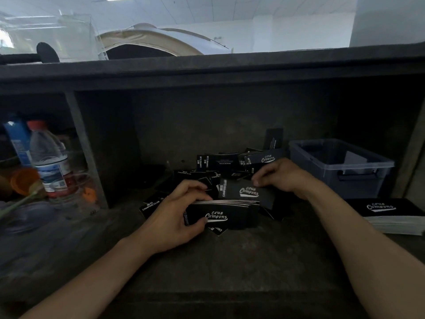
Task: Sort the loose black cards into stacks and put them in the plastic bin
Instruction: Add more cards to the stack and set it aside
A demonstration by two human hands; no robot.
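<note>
Both of your hands are busy over the dark grey counter (pixel 230 261). Your left hand (pixel 181 215) grips a thick stack of black cards (pixel 223 214) printed with white script lettering, thumb on the near face and fingers curled over the far side. The stack stands on its long edge, so the pale card edges show along its top.

Your right hand (pixel 279 177) pinches a single black card (pixel 247 193) of the same print by its far right corner. That card lies tilted just behind the top of the stack; whether the two touch, you cannot tell.

Behind both hands the loose heap of black cards (pixel 216 165) lies scattered at all angles on the counter, close to the back wall, and a few cards poke out beneath your left hand. One upright black card (pixel 273 138) leans on the wall behind the heap.

Right of the heap, near your right hand but apart from it, stands the translucent grey plastic bin (pixel 358 183). It is lidless with a dark handle on its near side, and something pale inside is too dim to make out. On the far right, nearer you, a squared pile of cards (pixel 391 218) rests flat on the counter.

Past a grey divider (pixel 82 146) on the left stand a clear water bottle with a red cap (pixel 50 157), a blue carton (pixel 17 139) and an orange cup (pixel 24 180).
</note>
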